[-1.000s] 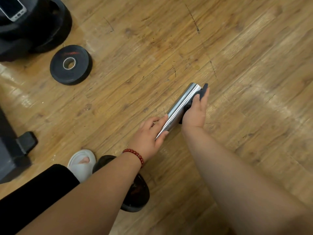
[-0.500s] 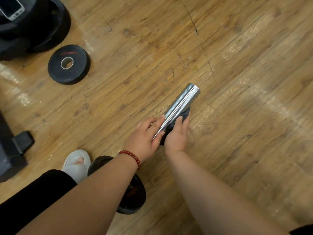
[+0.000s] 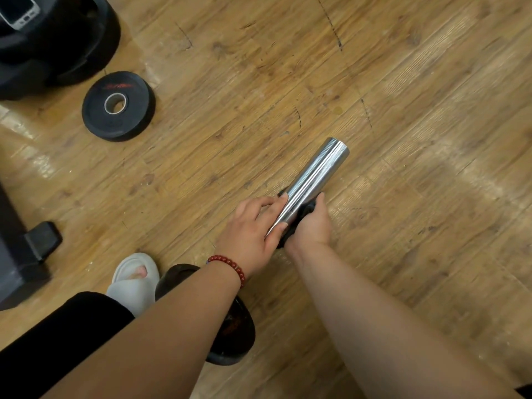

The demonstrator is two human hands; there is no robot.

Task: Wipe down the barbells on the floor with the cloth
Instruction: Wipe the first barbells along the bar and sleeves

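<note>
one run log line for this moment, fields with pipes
step: wiping barbell sleeve | left hand: steadying sleeve | right hand: dark cloth pressed to sleeve near inner end | loose plate: untouched

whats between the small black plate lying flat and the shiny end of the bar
Only bare wooden floor lies between the small black plate and the bar's chrome end, as the head view shows.

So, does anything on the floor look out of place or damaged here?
One small weight plate lies alone on the wooden floor, apart from the stacked plates at the top left. The floor shows dark scuff marks and worn pale patches. Nothing looks spilled or broken.
</note>
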